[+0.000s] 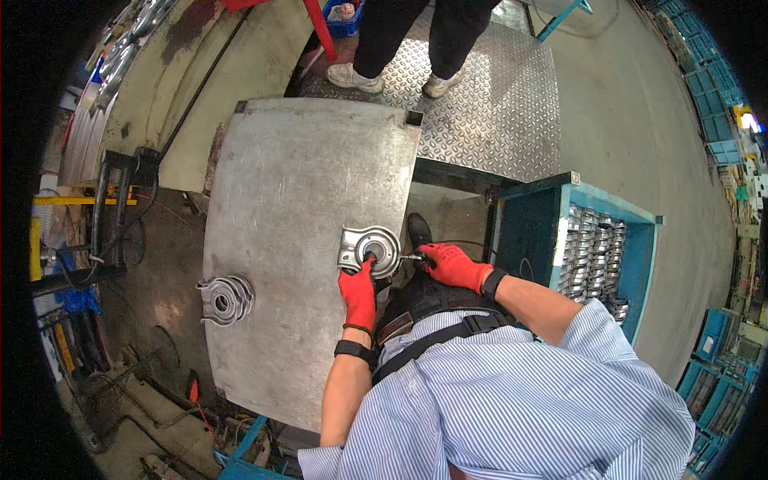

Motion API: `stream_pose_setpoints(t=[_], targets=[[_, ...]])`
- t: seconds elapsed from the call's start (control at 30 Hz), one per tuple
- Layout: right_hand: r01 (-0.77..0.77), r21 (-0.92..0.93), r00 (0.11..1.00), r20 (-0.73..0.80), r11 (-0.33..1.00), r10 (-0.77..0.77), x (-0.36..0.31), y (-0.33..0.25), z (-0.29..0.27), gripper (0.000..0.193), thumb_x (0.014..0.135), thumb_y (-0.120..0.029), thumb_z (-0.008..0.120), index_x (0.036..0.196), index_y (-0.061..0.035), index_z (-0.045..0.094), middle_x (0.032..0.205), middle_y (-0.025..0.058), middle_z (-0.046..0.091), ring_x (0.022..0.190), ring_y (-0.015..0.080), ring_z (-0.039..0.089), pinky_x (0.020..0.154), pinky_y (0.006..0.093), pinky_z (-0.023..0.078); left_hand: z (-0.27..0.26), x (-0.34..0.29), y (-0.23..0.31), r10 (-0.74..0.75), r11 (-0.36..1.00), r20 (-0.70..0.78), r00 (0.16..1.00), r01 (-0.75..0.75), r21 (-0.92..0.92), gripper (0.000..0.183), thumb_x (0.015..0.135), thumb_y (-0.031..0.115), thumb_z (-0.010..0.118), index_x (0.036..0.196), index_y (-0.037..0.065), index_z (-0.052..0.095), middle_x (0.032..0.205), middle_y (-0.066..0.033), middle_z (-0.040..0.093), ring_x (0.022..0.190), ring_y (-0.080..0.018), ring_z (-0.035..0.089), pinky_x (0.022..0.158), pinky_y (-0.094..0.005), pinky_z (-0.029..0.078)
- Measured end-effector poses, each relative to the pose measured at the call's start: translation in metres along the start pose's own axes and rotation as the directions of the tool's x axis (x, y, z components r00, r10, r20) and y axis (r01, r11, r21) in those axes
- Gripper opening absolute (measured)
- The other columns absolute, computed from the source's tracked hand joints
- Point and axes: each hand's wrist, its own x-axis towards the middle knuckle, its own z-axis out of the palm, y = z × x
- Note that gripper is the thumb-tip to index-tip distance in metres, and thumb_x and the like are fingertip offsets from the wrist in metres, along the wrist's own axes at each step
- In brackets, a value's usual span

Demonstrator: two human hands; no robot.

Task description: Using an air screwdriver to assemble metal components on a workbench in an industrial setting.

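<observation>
A shiny stamped metal bracket (374, 240) with a round, ringed centre lies near the right edge of the steel table (296, 176). My left hand (358, 298), in a red glove with a black wrist strap, is closed on the bracket's near side, fingers at its central hole. In my red-gloved right hand (458, 268) is a slim hand tool (414, 258) with a dark grip and thin metal shaft; its tip meets the bracket's right rim. What kind of tool it is does not show. Several similar brackets (226, 301) lie overlapped at the table's left edge.
On my right stands a blue metal bin (612, 196) filled with stacked metal parts (590, 256). Beyond the table, another person in dark trousers (392, 36) stands on a tread-plate platform (500, 120). Cables and a black metal frame (112, 216) are at left.
</observation>
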Motion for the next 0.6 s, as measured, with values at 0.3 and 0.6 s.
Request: stream_pose_setpoints(t=[0.3,0.6], targets=[[0.035,0.012,0.999,-0.010,0.999,-0.035,0.003,0.004,0.000,0.043,0.080,-0.021,0.064,0.118,-0.0029,0.054,0.108,0.0217,0.060,0.100,0.0380,0.057,0.088,0.0442,0.045,-0.005,0.006,-0.009,0.049,0.991,-0.010,0.999,-0.047,0.125,0.036,0.077,0.011,0.071,0.110,-0.001,0.060,0.098,-0.0072,0.066,0.086,-0.0162,0.061,0.075,-0.0294,0.047],[-0.041,0.192,0.956,-0.277,0.980,0.094,-0.012,0.015,-0.006,0.037,0.080,-0.011,0.064,0.115,-0.0021,0.056,0.105,0.0211,0.062,0.100,0.0380,0.058,0.085,0.0396,0.047,-0.021,-0.019,0.004,0.256,0.919,0.025,0.966,-0.252,0.303,0.017,0.082,0.012,0.064,0.092,-0.002,0.060,0.085,-0.0115,0.066,0.077,-0.0186,0.059,0.071,-0.0337,0.047]])
